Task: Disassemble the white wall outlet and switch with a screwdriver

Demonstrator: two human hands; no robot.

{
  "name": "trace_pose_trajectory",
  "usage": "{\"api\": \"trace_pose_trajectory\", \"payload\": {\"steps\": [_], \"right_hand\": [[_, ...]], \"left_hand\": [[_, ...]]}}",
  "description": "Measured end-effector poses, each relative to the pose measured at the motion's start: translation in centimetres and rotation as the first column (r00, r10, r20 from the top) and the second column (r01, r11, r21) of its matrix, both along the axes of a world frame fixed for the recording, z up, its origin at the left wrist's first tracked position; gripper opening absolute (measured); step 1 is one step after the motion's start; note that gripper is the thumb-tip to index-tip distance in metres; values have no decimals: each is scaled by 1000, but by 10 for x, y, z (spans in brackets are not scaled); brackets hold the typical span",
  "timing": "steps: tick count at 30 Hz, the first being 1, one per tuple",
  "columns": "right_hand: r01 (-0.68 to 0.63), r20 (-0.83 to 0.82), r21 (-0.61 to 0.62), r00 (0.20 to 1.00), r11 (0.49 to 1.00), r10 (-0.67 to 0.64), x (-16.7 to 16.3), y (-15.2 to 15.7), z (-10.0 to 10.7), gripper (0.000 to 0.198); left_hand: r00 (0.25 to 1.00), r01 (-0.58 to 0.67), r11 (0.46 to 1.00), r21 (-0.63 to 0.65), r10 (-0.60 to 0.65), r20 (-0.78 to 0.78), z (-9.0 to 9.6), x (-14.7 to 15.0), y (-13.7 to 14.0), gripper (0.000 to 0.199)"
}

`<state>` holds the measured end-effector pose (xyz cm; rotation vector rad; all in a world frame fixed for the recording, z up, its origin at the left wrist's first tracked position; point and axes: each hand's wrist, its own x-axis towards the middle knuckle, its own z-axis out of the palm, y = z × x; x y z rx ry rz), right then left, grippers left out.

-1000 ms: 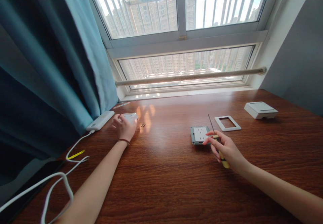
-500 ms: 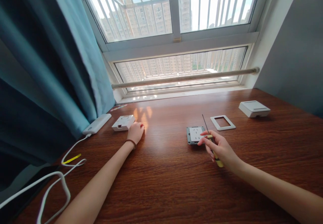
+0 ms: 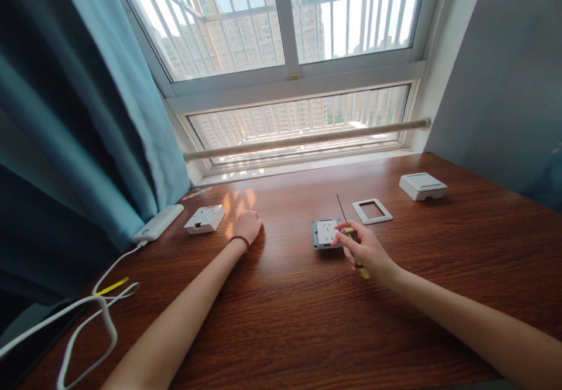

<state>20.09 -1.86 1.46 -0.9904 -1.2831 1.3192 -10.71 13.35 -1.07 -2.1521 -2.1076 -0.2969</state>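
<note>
In my right hand [image 3: 369, 253] is a screwdriver [image 3: 362, 269] with a yellow and dark handle, its thin shaft pointing up and away. The fingertips of that hand are at the right edge of a white wall socket [image 3: 325, 233] on a grey mounting frame, which lies face up on the table. My left hand [image 3: 248, 226] is closed, back upward, low over the table between the socket and a white box [image 3: 205, 219] with an opening in its side. Whatever its curled fingers hold, if anything, is hidden.
A white cover frame [image 3: 383, 215] lies beyond my right hand, and another white box [image 3: 422, 186] stands farther right. At left, a white power bank [image 3: 158, 223] with a white cable [image 3: 115, 338] lies beside the blue curtain [image 3: 149, 144]. The wooden table [image 3: 281, 320] reaches the window.
My left hand has moved right, away from the white box it was beside. The right hand stays by the socket with the screwdriver. The view has shifted slightly.
</note>
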Motion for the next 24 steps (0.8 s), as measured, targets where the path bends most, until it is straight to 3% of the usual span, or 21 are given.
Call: {"api": "trace_pose_trajectory", "payload": {"steps": [4, 7, 10, 11, 13, 16, 20, 24], "right_hand": [[2, -8, 6, 1000, 1000, -2, 2, 3, 0, 32], [44, -24, 31, 999, 999, -43, 8, 9, 4, 32], [135, 80, 76, 987, 988, -141, 24, 25, 9, 33], [169, 180, 93, 966, 981, -184, 32, 33, 10, 34], [239, 389, 116, 882, 964, -265, 51, 48, 10, 31], [375, 516, 160, 757, 913, -402, 84, 68, 5, 23], [516, 663, 226, 540, 826, -519, 123, 85, -11, 17], [565, 760, 212, 418, 798, -498, 141, 94, -29, 22]], "left_hand": [[999, 33, 995, 91, -34, 11, 10, 4, -16, 29], [992, 122, 977, 174, -128, 23, 15, 19, -38, 37], [952, 283, 930, 232, -302, 46, 15, 44, -64, 41], [900, 383, 880, 281, -424, 103, 14, 54, -72, 41], [763, 544, 775, 322, -616, 193, 12, 73, -86, 47], [597, 676, 662, 322, -749, 287, 9, 98, -94, 58], [487, 721, 608, 333, -786, 380, 4, 119, -85, 61], [446, 732, 601, 323, -779, 441, -4, 124, -76, 64]]}}
